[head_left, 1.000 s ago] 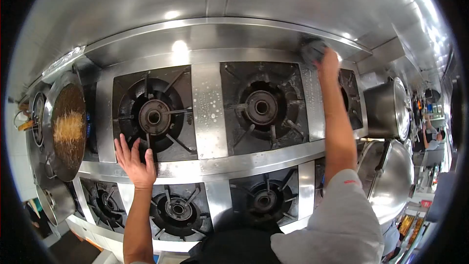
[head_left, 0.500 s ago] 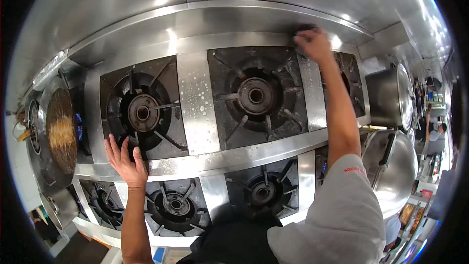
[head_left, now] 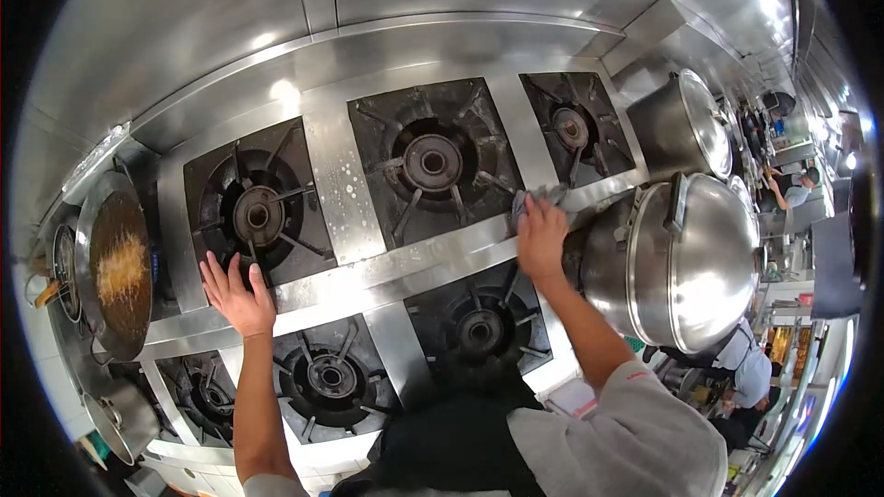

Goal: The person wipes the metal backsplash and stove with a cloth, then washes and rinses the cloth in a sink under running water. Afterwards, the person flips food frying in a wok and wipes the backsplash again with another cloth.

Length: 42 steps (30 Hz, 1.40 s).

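Observation:
My right hand (head_left: 543,237) presses a crumpled grey cloth (head_left: 555,195) onto the steel strip between the back and front burners. Fingers curl over the cloth, hiding part of it. At the left, my left hand (head_left: 238,296) lies with fingers spread on the front edge of the back-left burner (head_left: 259,213), holding nothing. The middle back burner (head_left: 433,162) sits up and left of the cloth. Water drops dot the steel panel (head_left: 346,193) between these two burners.
A wok (head_left: 109,207) with frying food in oil stands at the far left. To the right are a large domed steel pot (head_left: 686,267) and a lidded stockpot (head_left: 668,124). Further right, a person (head_left: 799,191) works, and another person (head_left: 750,375) is lower down.
My right hand has come down from the back ledge to the steel strip nearer me, bringing the cloth. My left hand stays in place. The view has turned toward the right.

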Each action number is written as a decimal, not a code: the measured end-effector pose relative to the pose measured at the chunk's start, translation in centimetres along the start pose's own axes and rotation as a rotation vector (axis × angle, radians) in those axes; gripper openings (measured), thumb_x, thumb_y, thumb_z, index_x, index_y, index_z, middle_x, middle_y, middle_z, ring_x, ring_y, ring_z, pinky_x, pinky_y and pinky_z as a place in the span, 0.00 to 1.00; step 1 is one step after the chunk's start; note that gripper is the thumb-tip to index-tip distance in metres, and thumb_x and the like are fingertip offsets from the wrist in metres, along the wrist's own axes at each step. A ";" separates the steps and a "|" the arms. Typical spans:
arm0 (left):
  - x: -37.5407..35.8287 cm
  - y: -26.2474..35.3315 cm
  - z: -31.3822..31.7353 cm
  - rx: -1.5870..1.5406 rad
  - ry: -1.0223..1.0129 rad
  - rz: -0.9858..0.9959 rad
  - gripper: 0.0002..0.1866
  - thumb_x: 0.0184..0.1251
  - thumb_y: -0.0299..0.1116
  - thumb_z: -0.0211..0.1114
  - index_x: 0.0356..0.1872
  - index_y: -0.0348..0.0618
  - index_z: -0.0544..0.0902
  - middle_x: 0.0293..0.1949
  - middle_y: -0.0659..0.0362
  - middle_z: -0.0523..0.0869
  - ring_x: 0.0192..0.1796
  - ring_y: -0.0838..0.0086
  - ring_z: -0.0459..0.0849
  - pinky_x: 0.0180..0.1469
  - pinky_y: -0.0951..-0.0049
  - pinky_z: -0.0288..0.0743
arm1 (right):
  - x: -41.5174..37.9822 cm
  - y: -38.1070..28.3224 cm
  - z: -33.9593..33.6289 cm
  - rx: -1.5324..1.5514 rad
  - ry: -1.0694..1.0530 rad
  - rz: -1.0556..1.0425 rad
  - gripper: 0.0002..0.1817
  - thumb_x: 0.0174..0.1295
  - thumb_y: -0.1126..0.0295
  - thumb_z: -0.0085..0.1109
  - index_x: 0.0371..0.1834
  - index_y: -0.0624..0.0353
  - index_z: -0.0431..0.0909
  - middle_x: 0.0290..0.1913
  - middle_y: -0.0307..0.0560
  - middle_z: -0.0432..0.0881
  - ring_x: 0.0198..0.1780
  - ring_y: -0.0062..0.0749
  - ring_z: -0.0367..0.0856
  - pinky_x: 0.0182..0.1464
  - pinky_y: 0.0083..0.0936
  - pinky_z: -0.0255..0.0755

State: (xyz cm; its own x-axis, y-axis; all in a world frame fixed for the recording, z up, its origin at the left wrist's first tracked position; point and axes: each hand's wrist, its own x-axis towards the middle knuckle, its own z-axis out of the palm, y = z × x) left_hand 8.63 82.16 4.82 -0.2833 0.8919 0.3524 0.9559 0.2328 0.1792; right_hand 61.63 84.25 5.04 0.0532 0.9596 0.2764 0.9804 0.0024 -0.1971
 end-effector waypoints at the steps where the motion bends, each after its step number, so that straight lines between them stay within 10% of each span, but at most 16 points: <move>1: -0.1 -0.2 0.2 0.006 0.001 0.000 0.25 0.81 0.51 0.54 0.63 0.43 0.84 0.81 0.47 0.64 0.84 0.49 0.54 0.82 0.44 0.45 | -1.7 -1.6 0.5 0.023 0.025 0.027 0.22 0.71 0.58 0.54 0.64 0.56 0.78 0.62 0.62 0.78 0.60 0.62 0.75 0.62 0.58 0.66; 4: -0.3 -0.4 0.3 0.031 -0.011 -0.007 0.26 0.82 0.52 0.52 0.63 0.44 0.84 0.82 0.49 0.63 0.85 0.51 0.53 0.82 0.45 0.45 | -3.2 -13.7 0.5 0.154 -0.028 -0.146 0.09 0.55 0.72 0.58 0.38 0.60 0.81 0.44 0.60 0.82 0.47 0.59 0.78 0.50 0.51 0.68; 5: -0.3 -0.4 0.2 0.039 -0.026 -0.016 0.26 0.82 0.53 0.52 0.64 0.44 0.83 0.82 0.49 0.62 0.85 0.51 0.53 0.82 0.45 0.44 | -2.2 -17.9 -1.3 0.135 -0.396 -0.203 0.05 0.54 0.72 0.56 0.31 0.59 0.80 0.41 0.59 0.82 0.45 0.57 0.78 0.49 0.50 0.69; 6: -0.2 -0.3 0.1 0.047 -0.040 -0.021 0.26 0.82 0.53 0.52 0.65 0.44 0.83 0.82 0.49 0.62 0.85 0.51 0.53 0.83 0.45 0.44 | -2.1 -20.9 0.4 0.229 -0.585 -0.281 0.05 0.54 0.71 0.56 0.32 0.59 0.79 0.41 0.56 0.80 0.46 0.53 0.77 0.52 0.48 0.69; 7: -0.2 -0.4 0.2 0.038 -0.025 -0.019 0.27 0.83 0.53 0.51 0.65 0.45 0.82 0.82 0.49 0.61 0.85 0.51 0.52 0.83 0.45 0.44 | -4.3 -23.6 3.1 0.357 -0.224 -0.433 0.07 0.55 0.71 0.56 0.36 0.59 0.79 0.44 0.54 0.78 0.51 0.50 0.75 0.57 0.46 0.69; 10: -0.3 -0.4 0.4 0.010 0.021 -0.019 0.27 0.82 0.54 0.51 0.67 0.45 0.81 0.83 0.48 0.60 0.85 0.50 0.52 0.82 0.44 0.44 | -3.7 -29.2 3.2 0.584 -0.215 -0.536 0.14 0.56 0.72 0.59 0.46 0.60 0.81 0.53 0.53 0.77 0.58 0.49 0.72 0.63 0.42 0.68; 14: -0.2 -0.1 0.3 0.009 0.017 -0.019 0.27 0.82 0.52 0.53 0.69 0.45 0.79 0.83 0.47 0.59 0.85 0.49 0.52 0.82 0.42 0.45 | -3.0 -19.4 2.6 0.443 -0.184 -0.605 0.09 0.57 0.71 0.59 0.40 0.61 0.80 0.48 0.54 0.81 0.55 0.52 0.77 0.58 0.46 0.71; 17: -0.4 -0.6 0.6 0.023 0.023 -0.014 0.28 0.82 0.53 0.52 0.73 0.49 0.76 0.84 0.50 0.58 0.85 0.51 0.52 0.82 0.43 0.45 | -0.5 -6.7 0.2 0.284 -0.026 -0.228 0.11 0.58 0.72 0.56 0.43 0.61 0.82 0.41 0.57 0.83 0.45 0.58 0.80 0.51 0.53 0.73; 20: -0.3 -0.7 0.8 0.038 0.009 -0.009 0.27 0.82 0.52 0.52 0.73 0.49 0.75 0.84 0.50 0.58 0.85 0.51 0.52 0.82 0.43 0.45 | 2.0 6.6 0.7 0.067 0.179 0.295 0.14 0.63 0.73 0.59 0.51 0.63 0.82 0.50 0.60 0.82 0.55 0.59 0.79 0.64 0.51 0.68; 23: -0.2 -0.5 0.6 0.033 0.003 -0.010 0.27 0.83 0.51 0.52 0.73 0.49 0.75 0.84 0.50 0.58 0.85 0.50 0.53 0.81 0.42 0.45 | 4.4 7.6 0.5 -0.013 0.434 0.480 0.16 0.62 0.72 0.59 0.53 0.64 0.80 0.55 0.65 0.79 0.57 0.62 0.77 0.65 0.51 0.67; 27: -0.2 -0.7 0.9 0.045 0.027 0.033 0.27 0.82 0.50 0.53 0.73 0.49 0.75 0.84 0.50 0.59 0.85 0.50 0.54 0.81 0.42 0.47 | 6.0 6.2 0.0 0.314 0.192 0.491 0.23 0.59 0.72 0.60 0.59 0.64 0.76 0.58 0.67 0.76 0.58 0.66 0.74 0.66 0.53 0.66; 34: 0.0 -0.4 0.7 0.056 -0.019 0.050 0.28 0.83 0.50 0.51 0.73 0.44 0.76 0.83 0.47 0.59 0.85 0.49 0.53 0.81 0.45 0.47 | 24.1 12.4 -2.7 0.029 0.650 0.503 0.22 0.59 0.72 0.61 0.59 0.62 0.78 0.57 0.68 0.76 0.58 0.69 0.76 0.61 0.53 0.73; 37: 0.4 -0.4 0.6 0.035 -0.024 0.055 0.29 0.83 0.53 0.51 0.72 0.44 0.77 0.83 0.48 0.60 0.84 0.49 0.54 0.80 0.45 0.48 | 28.7 21.7 -3.3 -0.210 0.472 1.017 0.19 0.64 0.66 0.59 0.58 0.58 0.82 0.59 0.68 0.79 0.65 0.67 0.76 0.60 0.51 0.78; 42: 0.8 0.2 0.6 -0.052 -0.038 0.057 0.30 0.83 0.52 0.50 0.72 0.39 0.76 0.83 0.45 0.60 0.84 0.47 0.56 0.81 0.45 0.49 | 31.2 28.7 2.3 -0.433 -0.035 0.987 0.23 0.73 0.54 0.48 0.57 0.56 0.85 0.70 0.58 0.78 0.73 0.59 0.73 0.65 0.57 0.74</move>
State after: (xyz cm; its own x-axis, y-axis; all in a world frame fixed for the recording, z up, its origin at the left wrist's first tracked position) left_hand 8.63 83.17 4.63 -0.2241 0.9176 0.3284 0.9648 0.1612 0.2079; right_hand 90.98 114.89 5.89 0.8584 0.4908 0.1492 0.4918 -0.8701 0.0328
